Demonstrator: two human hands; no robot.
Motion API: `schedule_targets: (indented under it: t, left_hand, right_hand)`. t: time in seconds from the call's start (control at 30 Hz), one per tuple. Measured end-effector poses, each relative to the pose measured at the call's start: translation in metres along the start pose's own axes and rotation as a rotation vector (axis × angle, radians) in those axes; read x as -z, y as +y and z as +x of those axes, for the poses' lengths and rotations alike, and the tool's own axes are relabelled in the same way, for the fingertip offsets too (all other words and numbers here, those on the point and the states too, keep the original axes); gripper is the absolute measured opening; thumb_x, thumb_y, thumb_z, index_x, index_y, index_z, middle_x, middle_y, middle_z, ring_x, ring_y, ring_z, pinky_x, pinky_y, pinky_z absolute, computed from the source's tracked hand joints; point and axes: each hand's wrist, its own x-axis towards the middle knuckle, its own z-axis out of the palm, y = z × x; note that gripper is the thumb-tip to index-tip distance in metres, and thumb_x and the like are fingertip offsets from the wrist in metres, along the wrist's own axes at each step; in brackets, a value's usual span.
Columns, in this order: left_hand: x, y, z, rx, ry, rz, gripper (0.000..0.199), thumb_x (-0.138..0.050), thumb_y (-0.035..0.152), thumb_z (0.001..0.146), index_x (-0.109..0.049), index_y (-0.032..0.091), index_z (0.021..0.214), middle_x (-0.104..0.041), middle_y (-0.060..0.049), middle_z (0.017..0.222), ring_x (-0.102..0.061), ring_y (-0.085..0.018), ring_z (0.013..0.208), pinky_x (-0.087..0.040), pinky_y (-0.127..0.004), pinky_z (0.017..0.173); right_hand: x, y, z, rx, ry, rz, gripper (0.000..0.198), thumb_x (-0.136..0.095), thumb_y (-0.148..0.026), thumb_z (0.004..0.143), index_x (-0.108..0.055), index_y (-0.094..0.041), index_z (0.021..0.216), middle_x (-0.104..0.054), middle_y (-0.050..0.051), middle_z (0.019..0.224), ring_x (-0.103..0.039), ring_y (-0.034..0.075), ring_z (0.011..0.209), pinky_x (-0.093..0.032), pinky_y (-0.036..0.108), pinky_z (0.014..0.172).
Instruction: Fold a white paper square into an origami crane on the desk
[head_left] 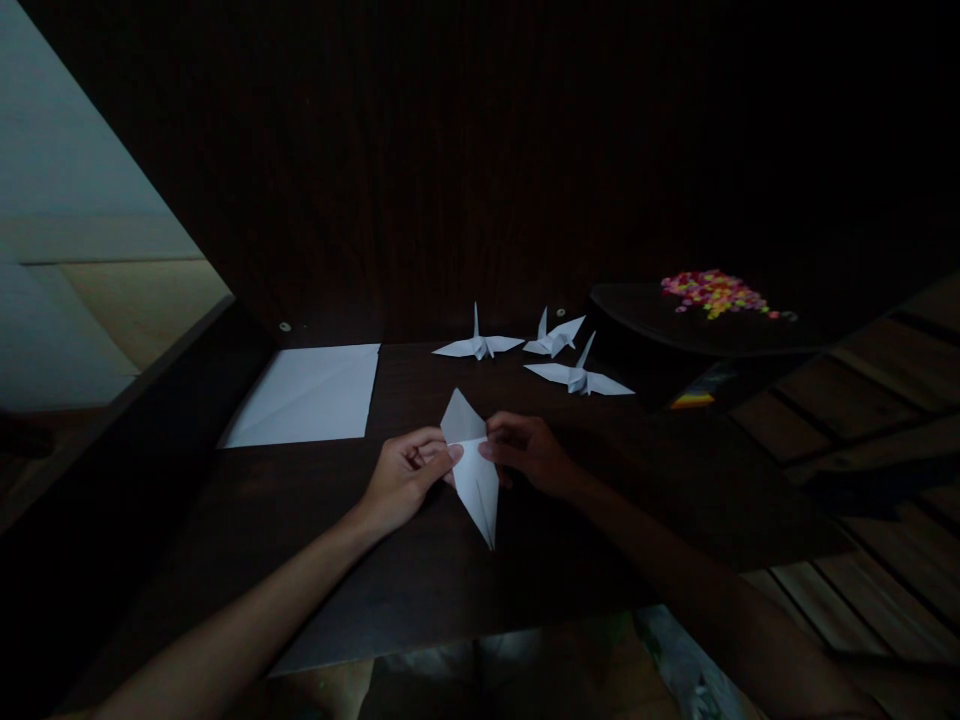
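Observation:
A white folded paper in a long diamond shape is held between both hands above the dark table. My left hand pinches its left edge, thumb on the front face. On the opposite edge, my right hand grips it with the thumb in front too. A crease runs across the paper near the thumbs, and a slit splits its lower point. Beyond the hands stand three finished paper cranes: one at left, one at the back right and one nearer.
A sheet of white paper with a diagonal crease lies at the left of the table. At right, a dark raised shelf bears a pile of small colourful pieces. A dark panel rises behind.

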Motion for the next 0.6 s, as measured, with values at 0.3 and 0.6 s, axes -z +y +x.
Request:
schedule_targets:
  t: [0.3,0.6]
  left_hand:
    - [0.0062,-0.0093,0.0013,-0.05,-0.004,-0.006,0.032,-0.08,0.04,0.066,-0.07,0.012,0.078,-0.072,-0.007,0.071,-0.065,-0.017,0.06,-0.052,-0.028,0.059]
    - [0.0048,-0.0065,-0.0026,-0.093,0.06,0.131,0.024,-0.077,0.036,0.066,-0.07,0.013,0.061,-0.069,-0.006,0.061,-0.058,-0.013,0.053,-0.043,-0.021,0.051]
  right_hand:
    - [0.0002,0.0031,-0.0041,0.083,0.0,-0.049,0.024,-0.072,-0.039,0.076,-0.073,-0.016,0.082,-0.06,0.0,0.062,-0.051,0.008,0.045,-0.041,0.02,0.041]
    - [0.0063,-0.0052,-0.0053,0.298,-0.109,-0.2,0.022,-0.069,-0.04,0.081,-0.078,-0.02,0.082,-0.061,0.003,0.072,-0.055,0.012,0.062,-0.044,0.025,0.058]
